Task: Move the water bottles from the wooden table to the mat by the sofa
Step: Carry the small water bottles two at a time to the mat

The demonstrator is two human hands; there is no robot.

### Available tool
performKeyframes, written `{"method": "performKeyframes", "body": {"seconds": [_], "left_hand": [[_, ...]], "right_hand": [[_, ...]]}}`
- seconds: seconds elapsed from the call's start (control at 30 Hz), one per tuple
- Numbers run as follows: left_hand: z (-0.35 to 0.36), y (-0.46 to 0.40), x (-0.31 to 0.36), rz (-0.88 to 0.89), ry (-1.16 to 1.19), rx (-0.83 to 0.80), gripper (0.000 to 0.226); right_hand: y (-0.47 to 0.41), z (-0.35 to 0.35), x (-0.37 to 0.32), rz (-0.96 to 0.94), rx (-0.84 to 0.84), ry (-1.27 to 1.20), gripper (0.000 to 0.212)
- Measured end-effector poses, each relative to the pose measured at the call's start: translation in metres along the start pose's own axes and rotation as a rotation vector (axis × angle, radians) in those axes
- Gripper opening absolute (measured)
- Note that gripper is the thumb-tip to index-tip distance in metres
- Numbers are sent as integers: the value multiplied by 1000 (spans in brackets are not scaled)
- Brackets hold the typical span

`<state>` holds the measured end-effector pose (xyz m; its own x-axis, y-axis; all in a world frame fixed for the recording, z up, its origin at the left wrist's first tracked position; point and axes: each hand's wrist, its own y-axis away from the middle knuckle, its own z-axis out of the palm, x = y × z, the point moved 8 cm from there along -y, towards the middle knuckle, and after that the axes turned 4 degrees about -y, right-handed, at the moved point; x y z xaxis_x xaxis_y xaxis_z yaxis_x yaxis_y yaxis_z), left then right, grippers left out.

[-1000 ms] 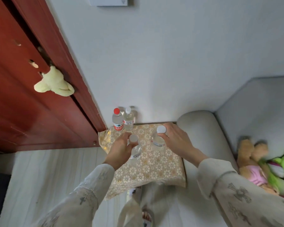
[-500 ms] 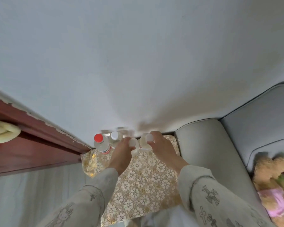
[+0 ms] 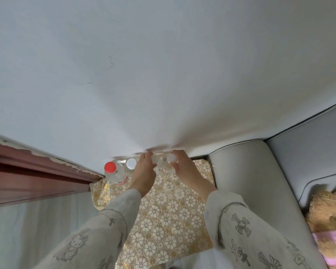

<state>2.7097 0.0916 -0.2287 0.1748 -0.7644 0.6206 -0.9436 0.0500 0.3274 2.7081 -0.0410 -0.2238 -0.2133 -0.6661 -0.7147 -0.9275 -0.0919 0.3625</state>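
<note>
The wall (image 3: 163,65) fills the upper part of the head view. The sofa (image 3: 250,181) stands at the right, its rounded armrest just beside the mat (image 3: 163,220), a gold floral cloth spread on the floor between the sofa and the door frame (image 3: 37,171).

Four bottles stand in a row along the far edge of the mat, against the wall. The red-capped bottle (image 3: 114,172) and a white-capped bottle (image 3: 131,166) stand free at the left of the row. The left hand (image 3: 145,172) grips a third bottle (image 3: 156,162) near its neck, fingers curled round it. The right hand (image 3: 182,168) grips the fourth bottle (image 3: 168,163) in the same way, fingers wrapped below the cap.

The step in hand appears to be setting these two bottles down. Procedure:

1. Lower each bottle until its base rests flat on the mat. The bases are hidden by the hands; contact cannot be confirmed.
2. Keep each bottle upright. The cloth is soft and may wrinkle.
3. Leave a gap to the neighbouring white-capped bottle to avoid knocking it.
4. Release only when each bottle stands unaided.
</note>
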Motion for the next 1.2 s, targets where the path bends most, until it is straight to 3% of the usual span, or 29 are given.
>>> {"method": "performKeyframes", "body": {"seconds": [0.13,0.33,0.47,0.57,0.67,0.97,1.2], "left_hand": [[-3,0,-5,-103,126,49,43],[-14,20,7,-92,149,49,54],[-29,67,2,-147,185,28,42],[-28,119,-14,-217,218,-65,36],[-35,175,-29,-328,291,-54,36],[-98,403,-51,-585,594,552,30],[-86,636,-54,-808,758,1021,27]], "right_hand": [[-2,1,3,97,28,-165,39],[22,0,-6,158,-24,-264,65],[67,-9,-23,144,-2,-367,49],[104,-4,-43,98,-78,-380,38],[135,6,-71,-13,-196,-313,39],[271,69,-167,-427,-676,-81,37],[449,155,-226,-649,-1017,-1,26]]}}
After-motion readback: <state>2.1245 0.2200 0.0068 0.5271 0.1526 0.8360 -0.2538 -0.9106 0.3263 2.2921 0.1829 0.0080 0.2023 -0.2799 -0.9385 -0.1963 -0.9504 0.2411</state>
